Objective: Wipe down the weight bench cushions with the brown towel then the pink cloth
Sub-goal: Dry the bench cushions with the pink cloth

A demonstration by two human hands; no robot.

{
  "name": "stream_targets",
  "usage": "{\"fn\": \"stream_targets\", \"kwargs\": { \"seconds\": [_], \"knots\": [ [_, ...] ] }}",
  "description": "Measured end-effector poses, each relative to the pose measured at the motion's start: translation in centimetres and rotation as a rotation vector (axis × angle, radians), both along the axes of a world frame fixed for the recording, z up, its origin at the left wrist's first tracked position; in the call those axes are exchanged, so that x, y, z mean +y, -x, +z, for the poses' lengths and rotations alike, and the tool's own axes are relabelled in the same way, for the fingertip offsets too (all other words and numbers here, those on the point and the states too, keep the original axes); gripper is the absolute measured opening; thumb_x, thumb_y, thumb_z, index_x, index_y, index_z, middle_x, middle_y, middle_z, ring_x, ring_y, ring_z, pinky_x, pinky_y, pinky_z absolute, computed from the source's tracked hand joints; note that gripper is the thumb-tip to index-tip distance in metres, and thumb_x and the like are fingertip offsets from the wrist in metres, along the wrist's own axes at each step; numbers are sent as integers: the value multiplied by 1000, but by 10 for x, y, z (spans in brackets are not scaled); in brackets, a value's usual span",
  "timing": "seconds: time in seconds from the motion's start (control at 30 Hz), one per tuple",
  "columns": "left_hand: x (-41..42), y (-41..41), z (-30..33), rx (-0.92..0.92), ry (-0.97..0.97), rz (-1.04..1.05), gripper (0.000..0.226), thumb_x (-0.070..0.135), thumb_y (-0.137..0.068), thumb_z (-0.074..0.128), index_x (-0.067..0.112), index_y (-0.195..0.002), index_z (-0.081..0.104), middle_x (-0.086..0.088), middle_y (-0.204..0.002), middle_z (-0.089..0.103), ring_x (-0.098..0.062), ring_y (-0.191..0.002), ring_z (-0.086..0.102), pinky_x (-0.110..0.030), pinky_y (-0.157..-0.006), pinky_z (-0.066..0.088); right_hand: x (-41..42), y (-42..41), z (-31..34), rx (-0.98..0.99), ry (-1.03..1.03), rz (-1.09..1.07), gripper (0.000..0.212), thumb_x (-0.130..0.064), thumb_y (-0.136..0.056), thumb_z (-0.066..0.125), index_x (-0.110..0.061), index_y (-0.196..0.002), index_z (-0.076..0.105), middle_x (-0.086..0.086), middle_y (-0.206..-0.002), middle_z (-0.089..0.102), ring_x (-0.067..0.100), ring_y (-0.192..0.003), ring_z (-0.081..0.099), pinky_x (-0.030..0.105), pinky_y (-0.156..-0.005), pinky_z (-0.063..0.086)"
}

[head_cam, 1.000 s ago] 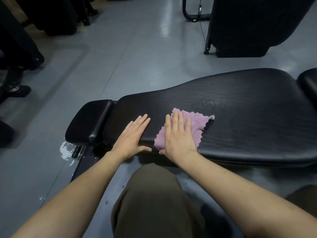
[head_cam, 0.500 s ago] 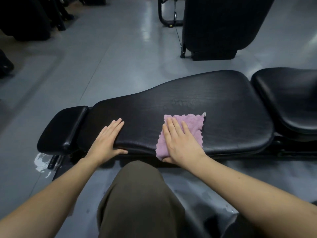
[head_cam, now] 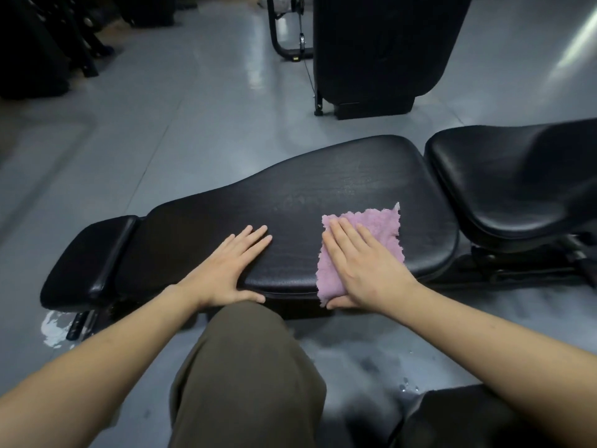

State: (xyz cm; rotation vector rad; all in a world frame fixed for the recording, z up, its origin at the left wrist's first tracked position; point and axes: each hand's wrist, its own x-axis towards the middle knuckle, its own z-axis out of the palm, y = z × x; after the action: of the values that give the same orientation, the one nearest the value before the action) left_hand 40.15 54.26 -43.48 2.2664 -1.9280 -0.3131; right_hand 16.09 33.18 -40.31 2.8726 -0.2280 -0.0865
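A person kneeling beside a black weight bench presses the pink cloth (head_cam: 365,244) flat against the long back cushion (head_cam: 323,195), the right hand (head_cam: 361,270) spread over it with fingers (head_cam: 342,234) straight and the thumb tucked under the cloth's near edge, where it drapes over the cushion's front rim. The cloth lies toward the end of the back cushion nearest the seat cushion (head_cam: 517,189). The left hand (head_cam: 226,270) rests bare on the same cushion, fingers extended and close together, holding nothing, nearer the small head pad (head_cam: 87,260). The brown towel is not in view, and with the pink cloth in use the task appears to be in its second pass. A faint sheen on the back cushion beyond the cloth suggests part of it is already wiped; whether the seat cushion and head pad have had the pink cloth cannot be told, and they probably remain.
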Motion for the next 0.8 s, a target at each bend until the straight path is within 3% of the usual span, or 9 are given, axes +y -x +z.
{"fn": "stream_targets", "kwargs": {
  "seconds": [0.2, 0.33, 0.47, 0.6, 0.8],
  "knots": [
    [-46, 35, 22, -49, -47, -174, 108, 83, -84, 49, 29, -162, -3, 14, -167, -17, -14, -154, -17, -46, -127, 6, -30, 27, 9, 13, 41, 62, 124, -83, -69, 60, 7, -149, 35, 30, -160, 25, 44, -148, 27, 55, -119, 27],
    [-59, 32, 37, -102, -197, -242, 115, 85, -81, 49, 29, -160, -12, 11, -166, -25, -20, -154, -20, -44, -127, 5, -56, 44, 18, 69, 74, 110, 122, -85, -75, 52, 3, -155, 23, 24, -166, 10, 38, -153, 14, 54, -120, 21],
    [-72, 36, 51, -146, -335, -236, 126, 84, -76, 57, 25, -158, -18, 4, -163, -31, -24, -153, -21, -40, -126, 0, -76, 57, 26, 75, 78, 131, 120, -84, -76, 52, 0, -156, 24, 19, -167, 7, 34, -154, 13, 52, -121, 22],
    [-69, 59, 25, -131, -225, -111, 136, 90, -68, 55, 25, -155, -26, 6, -161, -37, -27, -150, -31, -48, -123, -8, -85, 65, 27, 41, 47, 114, 121, -86, -74, 52, 1, -154, 29, 18, -167, 13, 34, -153, 18, 53, -119, 27],
    [-60, 71, 4, -120, 28, -8, 125, 84, -72, 58, 26, -161, -7, 9, -167, -20, -23, -154, -21, -53, -126, 3, -79, 62, 22, 40, 91, 73, 121, -85, -73, 53, 3, -153, 32, 22, -164, 20, 37, -152, 23, 51, -120, 21]
  ]
}}
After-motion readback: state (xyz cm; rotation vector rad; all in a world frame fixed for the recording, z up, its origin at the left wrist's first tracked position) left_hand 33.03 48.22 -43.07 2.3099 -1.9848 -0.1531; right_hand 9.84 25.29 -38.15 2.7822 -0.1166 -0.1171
